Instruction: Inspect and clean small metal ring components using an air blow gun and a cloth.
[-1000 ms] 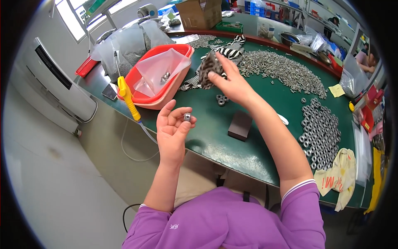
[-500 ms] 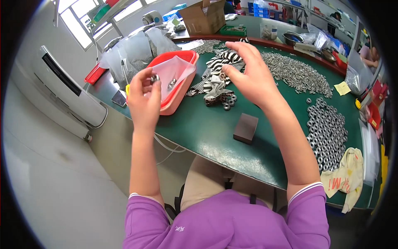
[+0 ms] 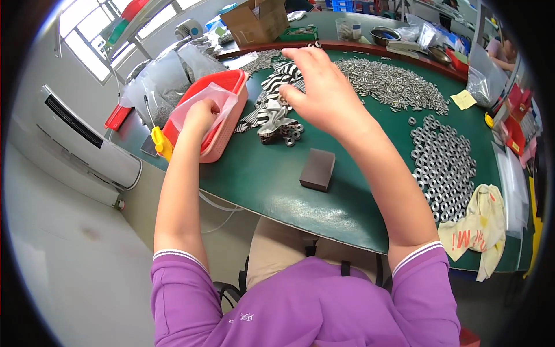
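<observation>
My left hand [image 3: 199, 113] reaches into a clear plastic bag [image 3: 222, 92] that lines a red basket [image 3: 222, 144] at the table's left edge. Its fingers curl down inside the bag, so I cannot see whether they hold anything. My right hand [image 3: 324, 87] hovers with fingers spread over a black-and-white striped cloth [image 3: 270, 113], the thumb close to the fabric and nothing in its grasp. A few small metal rings [image 3: 293, 136] lie at the cloth's near edge.
A dark brown block [image 3: 317, 169] sits on the green table [image 3: 260, 185] near me. Further right lie a heap of small metal cylinders [image 3: 393, 84], rows of washers [image 3: 445, 168] and a yellow rag [image 3: 480, 225]. A cardboard box [image 3: 254, 23] stands at the back.
My left hand, which held a small metal piece in front of me, has swung left and down into the bag in the basket. My right hand stays over the striped cloth.
</observation>
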A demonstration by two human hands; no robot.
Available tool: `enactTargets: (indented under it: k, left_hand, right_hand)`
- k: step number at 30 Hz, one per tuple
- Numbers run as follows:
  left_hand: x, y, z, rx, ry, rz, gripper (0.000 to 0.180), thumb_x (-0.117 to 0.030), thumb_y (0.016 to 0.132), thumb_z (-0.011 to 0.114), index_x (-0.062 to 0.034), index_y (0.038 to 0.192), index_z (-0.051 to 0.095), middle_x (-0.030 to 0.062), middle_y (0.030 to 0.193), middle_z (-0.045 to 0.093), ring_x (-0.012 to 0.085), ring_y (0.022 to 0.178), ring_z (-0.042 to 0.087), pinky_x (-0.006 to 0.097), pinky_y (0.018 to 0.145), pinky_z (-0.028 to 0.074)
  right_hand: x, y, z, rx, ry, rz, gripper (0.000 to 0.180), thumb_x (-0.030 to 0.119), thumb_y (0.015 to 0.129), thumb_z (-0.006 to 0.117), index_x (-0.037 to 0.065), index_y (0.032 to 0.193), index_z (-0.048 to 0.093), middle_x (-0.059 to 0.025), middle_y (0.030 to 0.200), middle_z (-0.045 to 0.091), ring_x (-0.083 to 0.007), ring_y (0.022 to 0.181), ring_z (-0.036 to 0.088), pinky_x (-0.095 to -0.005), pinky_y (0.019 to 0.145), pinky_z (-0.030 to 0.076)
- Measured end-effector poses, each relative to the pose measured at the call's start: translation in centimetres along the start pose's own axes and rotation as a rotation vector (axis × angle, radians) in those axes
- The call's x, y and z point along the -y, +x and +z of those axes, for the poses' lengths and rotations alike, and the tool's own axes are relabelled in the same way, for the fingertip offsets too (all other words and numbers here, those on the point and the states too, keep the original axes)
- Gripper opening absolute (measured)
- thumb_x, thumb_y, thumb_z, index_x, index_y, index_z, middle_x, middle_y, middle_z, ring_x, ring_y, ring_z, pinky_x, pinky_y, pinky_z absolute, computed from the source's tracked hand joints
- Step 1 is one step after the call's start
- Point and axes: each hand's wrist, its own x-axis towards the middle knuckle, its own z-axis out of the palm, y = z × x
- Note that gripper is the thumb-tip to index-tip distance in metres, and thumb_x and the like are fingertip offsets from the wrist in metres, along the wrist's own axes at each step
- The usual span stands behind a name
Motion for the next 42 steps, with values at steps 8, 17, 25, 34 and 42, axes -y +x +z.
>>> enactTargets:
  k: [8, 17, 25, 34, 42]
  left_hand:
    - [-5.8, -5.3, -2.0, -0.646, -0.424, 0.17, 0.021, -0.003, 0.081, 0.053, -0.0034, 0.101, 0.059, 0.0132, 0.096, 0.06, 0.0247, 0.086, 0.061, 0.032, 0.075, 0.049]
    - [-12.0, -15.3, 4.5, -0.006, -1.022, 0.021, 0.028, 0.001, 0.083, 0.056, -0.0008, 0.111, 0.054, 0.0067, 0.102, 0.061, 0.0099, 0.084, 0.058, 0.022, 0.073, 0.047]
    - [-10.0, -16.5, 3.9, 0.044, -1.744, -0.103, 0.025, -0.009, 0.089, 0.054, -0.0018, 0.112, 0.051, 0.0104, 0.112, 0.057, 0.0136, 0.087, 0.059, 0.024, 0.074, 0.05]
    - [-8.5, -17.9, 4.0, 0.089, -2.118, -0.06, 0.032, -0.011, 0.088, 0.056, -0.0024, 0.117, 0.044, 0.0088, 0.105, 0.058, 0.0139, 0.085, 0.059, 0.023, 0.069, 0.05]
    - [-7.1, -19.0, 4.6, -0.006, -2.196, 0.026, 0.024, -0.007, 0.089, 0.053, -0.0033, 0.112, 0.051, 0.0108, 0.11, 0.057, 0.0149, 0.09, 0.06, 0.025, 0.078, 0.052]
  right_hand:
    - [-3.6, -1.6, 2.7, 0.641, -0.359, 0.266, 0.022, 0.005, 0.073, 0.056, 0.007, 0.092, 0.066, -0.0143, 0.09, 0.065, -0.0306, 0.088, 0.061, -0.0399, 0.079, 0.049]
    - [-5.8, -3.7, 5.6, 0.681, -0.286, 0.119, 0.023, 0.007, 0.075, 0.058, 0.01, 0.096, 0.065, -0.0119, 0.094, 0.059, -0.0302, 0.093, 0.057, -0.0389, 0.08, 0.048]
    - [0.0, -0.9, 1.3, 0.686, 0.187, 0.0, 0.024, 0.007, 0.072, 0.066, 0.008, 0.096, 0.064, -0.0092, 0.088, 0.06, -0.0246, 0.085, 0.058, -0.0342, 0.075, 0.047]
    - [4.7, -2.5, 2.5, 0.696, 0.27, -0.229, 0.028, 0.01, 0.071, 0.07, 0.009, 0.098, 0.064, -0.0079, 0.089, 0.053, -0.0251, 0.085, 0.053, -0.0341, 0.074, 0.046]
    - [3.9, -1.5, -1.3, 0.811, -0.221, 0.008, 0.045, 0.02, 0.068, 0.07, 0.007, 0.108, 0.057, -0.0111, 0.104, 0.056, -0.0291, 0.101, 0.053, -0.0372, 0.087, 0.044]
